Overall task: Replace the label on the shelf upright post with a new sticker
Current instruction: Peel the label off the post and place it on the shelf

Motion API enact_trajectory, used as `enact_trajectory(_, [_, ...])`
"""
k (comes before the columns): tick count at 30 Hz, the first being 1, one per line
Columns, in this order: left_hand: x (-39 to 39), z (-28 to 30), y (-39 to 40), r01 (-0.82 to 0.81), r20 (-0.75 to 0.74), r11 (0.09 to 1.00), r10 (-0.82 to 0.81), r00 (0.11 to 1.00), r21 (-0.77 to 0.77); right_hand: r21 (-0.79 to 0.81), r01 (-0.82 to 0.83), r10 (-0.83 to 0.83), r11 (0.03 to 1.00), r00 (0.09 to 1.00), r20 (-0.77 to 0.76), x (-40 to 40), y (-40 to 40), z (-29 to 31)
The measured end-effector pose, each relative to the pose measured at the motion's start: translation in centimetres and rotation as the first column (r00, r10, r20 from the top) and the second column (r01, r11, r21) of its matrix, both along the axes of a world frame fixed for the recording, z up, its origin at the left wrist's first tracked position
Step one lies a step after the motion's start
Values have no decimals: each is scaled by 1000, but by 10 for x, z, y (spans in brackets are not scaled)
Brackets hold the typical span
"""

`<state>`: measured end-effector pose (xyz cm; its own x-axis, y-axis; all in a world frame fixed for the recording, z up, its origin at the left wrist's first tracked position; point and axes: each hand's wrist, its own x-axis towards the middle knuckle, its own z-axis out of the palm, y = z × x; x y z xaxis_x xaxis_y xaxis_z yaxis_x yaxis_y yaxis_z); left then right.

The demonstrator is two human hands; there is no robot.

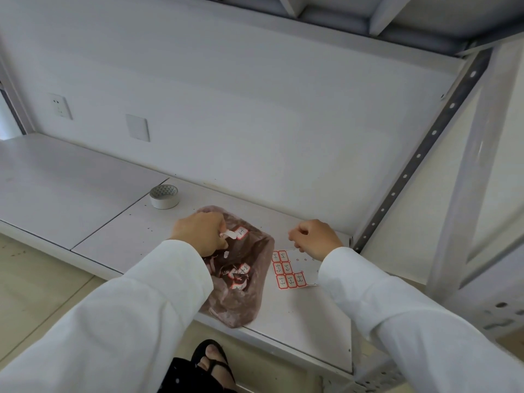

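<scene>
My left hand [200, 232] pinches a red-bordered white label [237, 233] with handwriting, holding it over the mouth of a pinkish translucent plastic bag [241, 296]. Several used labels [238, 272] lie inside that bag. My right hand [314, 238] is curled shut above a sticker sheet [289, 269] on the shelf board; nothing shows between its fingers. The sheet carries several red-bordered written stickers on its left side and bare backing on its right. The perforated grey upright post [419, 154] rises diagonally at the right.
A roll of white tape [164, 196] stands on the white shelf board [127, 231] behind the bag. The wall behind carries a socket [59, 105] and a blank cover plate [137, 127]. A second shelf [368, 21] hangs overhead. My sandalled foot [214, 361] shows below the shelf edge.
</scene>
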<state>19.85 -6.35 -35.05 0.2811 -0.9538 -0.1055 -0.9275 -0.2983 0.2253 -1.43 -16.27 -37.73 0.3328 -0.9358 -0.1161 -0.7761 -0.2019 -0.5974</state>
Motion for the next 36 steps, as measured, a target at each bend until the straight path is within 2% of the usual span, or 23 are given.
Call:
enact_trajectory(7, [-1,1,-2,32,126,999,-32,991,0,10,-22,22,1000,1000,-18,-5,-1,-8])
enact_trajectory(15, [-4,-3,-6,32,182,999,-26,983,-31,-13,-3,1,1000,990,-144,-14,-7,-21])
enact_trajectory(18, [-6,-3,-8,56,207,998,-49,977,-32,-34,13,-21,999,969,-246,-19,-13,-30])
enact_trajectory(22, [-11,-6,-12,89,235,994,-73,969,-58,14,34,-26,999,921,-388,-26,-17,-51])
enact_trajectory(27, [-18,-10,-23,152,219,985,-130,967,-86,97,96,-45,991,902,-429,-32,-20,-87])
enact_trajectory(31, [-23,-12,-29,171,198,977,-144,970,-128,107,88,-26,990,874,-485,-34,-25,-111])
enact_trajectory(36, [-32,-8,-32,185,220,969,-147,964,-164,104,117,-52,988,874,-483,-33,-32,-126])
